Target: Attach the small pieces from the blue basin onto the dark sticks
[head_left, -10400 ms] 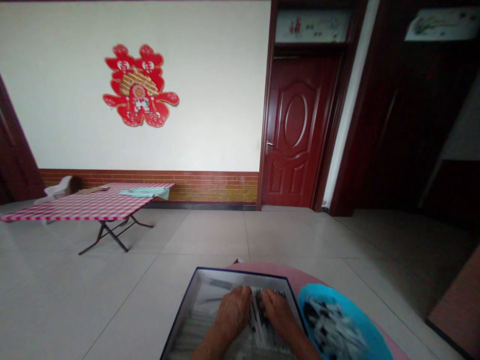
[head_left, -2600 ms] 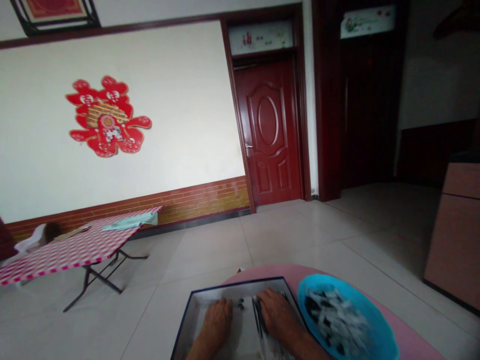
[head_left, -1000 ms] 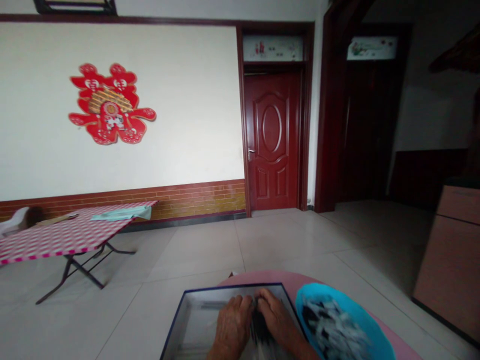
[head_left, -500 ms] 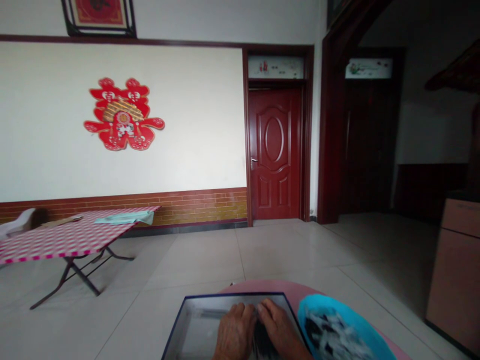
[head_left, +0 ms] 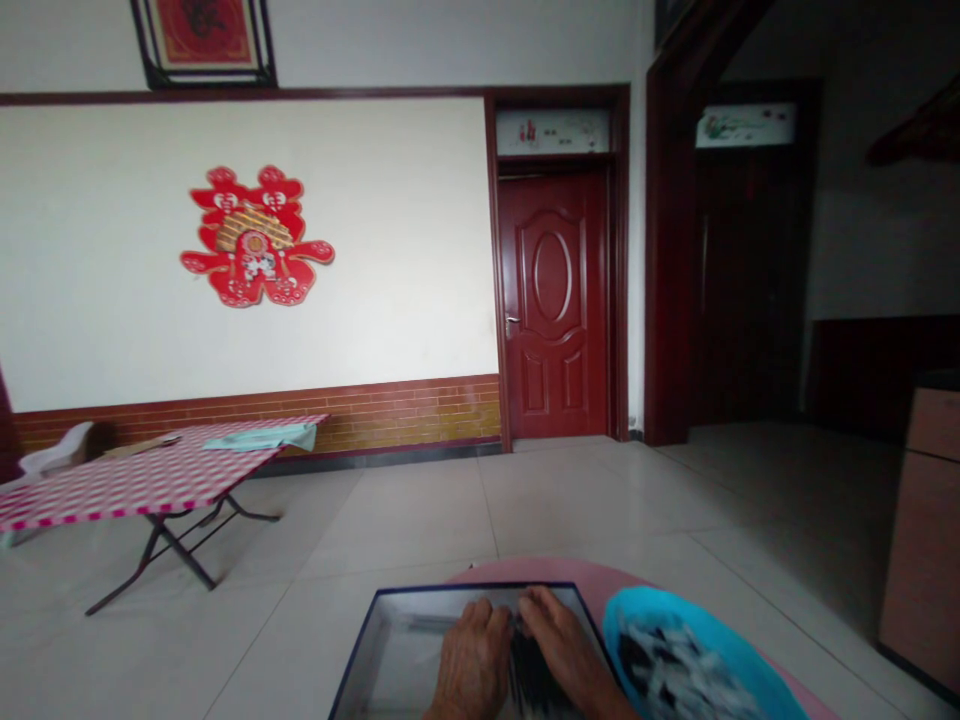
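My left hand (head_left: 474, 658) and my right hand (head_left: 561, 640) are close together over a shallow white tray with a dark blue rim (head_left: 409, 590). The fingers of both are bent and pressed together around something small between them, too small to make out. Just below my fingertips, a bundle of thin dark strips (head_left: 531, 675) lies in the tray, partly covered by my right hand. Another pale, slim piece shows faintly along the tray's far left side. To the right stands a bright blue basin (head_left: 626, 602) with several black and whitish pieces, blurred.
Tray and basin rest on a round pink table (head_left: 525, 572). At the left stands a folding table (head_left: 142, 480) with a checked cover and a pale green cloth (head_left: 262, 437). A cabinet (head_left: 926, 540) is at the right; a red door (head_left: 555, 300) is behind.
The view has shifted slightly, so the room sits a little differently in the frame. My hands stay together over the tray, and the right fingers have lifted a little.
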Demonstrator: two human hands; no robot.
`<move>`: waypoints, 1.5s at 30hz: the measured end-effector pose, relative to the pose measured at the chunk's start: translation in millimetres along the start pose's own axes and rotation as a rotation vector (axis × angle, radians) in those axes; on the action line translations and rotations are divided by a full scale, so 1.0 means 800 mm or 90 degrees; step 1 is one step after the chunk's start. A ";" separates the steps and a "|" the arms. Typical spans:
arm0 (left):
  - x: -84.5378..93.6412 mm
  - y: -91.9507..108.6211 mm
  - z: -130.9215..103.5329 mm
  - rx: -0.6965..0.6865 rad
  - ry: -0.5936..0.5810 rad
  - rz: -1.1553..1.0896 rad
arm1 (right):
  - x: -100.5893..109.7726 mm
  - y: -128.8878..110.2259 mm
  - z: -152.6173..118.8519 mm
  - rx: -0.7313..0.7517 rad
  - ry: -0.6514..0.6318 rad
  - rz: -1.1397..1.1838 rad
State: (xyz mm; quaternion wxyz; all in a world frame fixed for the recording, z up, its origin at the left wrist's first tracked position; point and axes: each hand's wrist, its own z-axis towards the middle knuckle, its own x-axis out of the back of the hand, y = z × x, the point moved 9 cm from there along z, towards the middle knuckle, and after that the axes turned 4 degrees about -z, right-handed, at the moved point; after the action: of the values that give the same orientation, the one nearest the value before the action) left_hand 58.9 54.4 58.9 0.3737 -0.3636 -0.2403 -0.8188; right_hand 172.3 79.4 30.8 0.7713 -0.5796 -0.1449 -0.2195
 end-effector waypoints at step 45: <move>-0.004 0.003 -0.003 0.012 -0.064 -0.057 | -0.006 -0.002 -0.009 0.029 -0.047 -0.095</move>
State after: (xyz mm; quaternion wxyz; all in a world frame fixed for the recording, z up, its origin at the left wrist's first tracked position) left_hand 61.2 52.9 55.1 0.3272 -0.3899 -0.2825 -0.8131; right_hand 167.4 73.0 27.9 0.7602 -0.5570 -0.2208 -0.2512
